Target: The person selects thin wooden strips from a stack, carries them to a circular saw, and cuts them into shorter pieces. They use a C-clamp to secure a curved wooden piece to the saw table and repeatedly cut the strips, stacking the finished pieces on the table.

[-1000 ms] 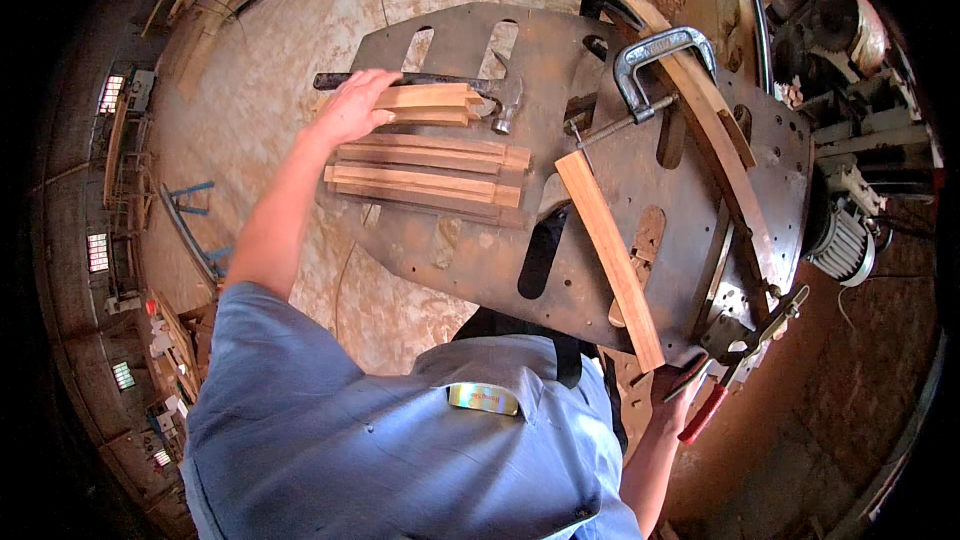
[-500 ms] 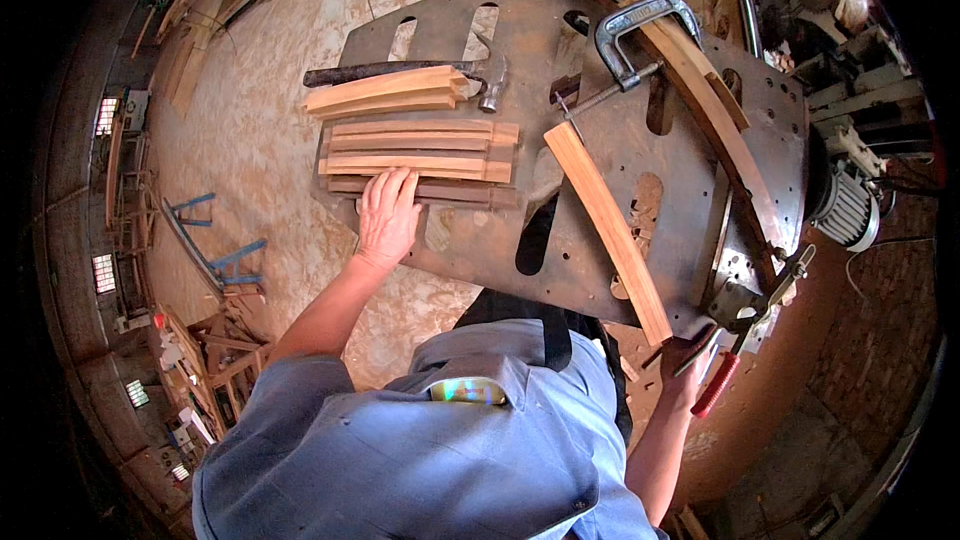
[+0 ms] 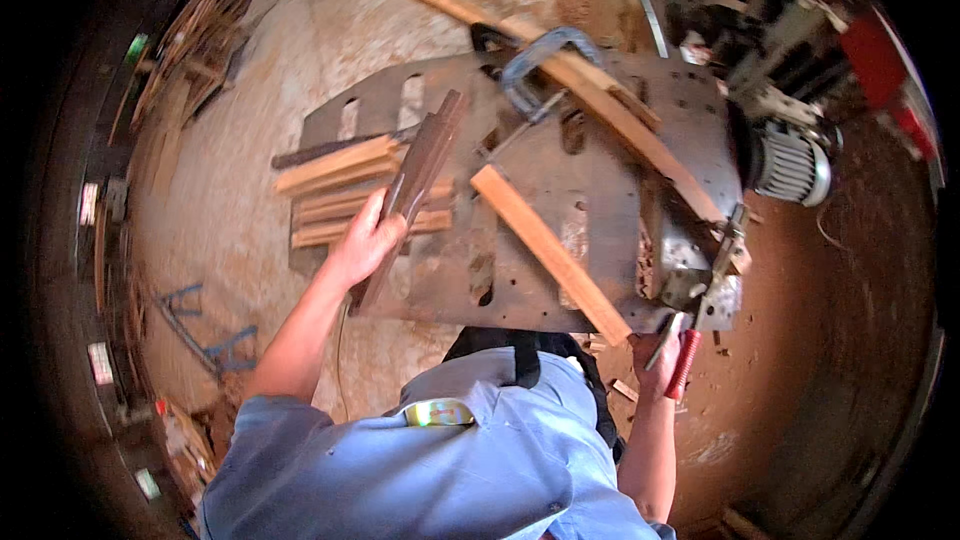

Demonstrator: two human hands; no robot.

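Observation:
My left hand (image 3: 365, 248) is closed round a dark brown wooden strip (image 3: 432, 155), held slantwise above the metal plate table (image 3: 440, 290). Beside it on the plate lie several lighter wooden strips (image 3: 335, 168). At the plate's near right corner my right hand (image 3: 655, 368) is closed on a dark, thin thing, too blurred to name. Just right of that hand is the red handle (image 3: 683, 365) of a lever clamp. A pale wooden strip (image 3: 550, 255) lies slanting across the plate, its near end close to my right hand.
A C-clamp (image 3: 515, 75) grips a long curved wooden piece (image 3: 625, 130) on the plate's far right side. Past the right edge stands a ribbed motor (image 3: 790, 165). A blue metal frame (image 3: 210, 340) lies on the floor at left.
My left hand has lifted the dark strip off the group on the plate and turned it steeply. The view has shifted, with some blur. My right hand stays by the red-handled clamp.

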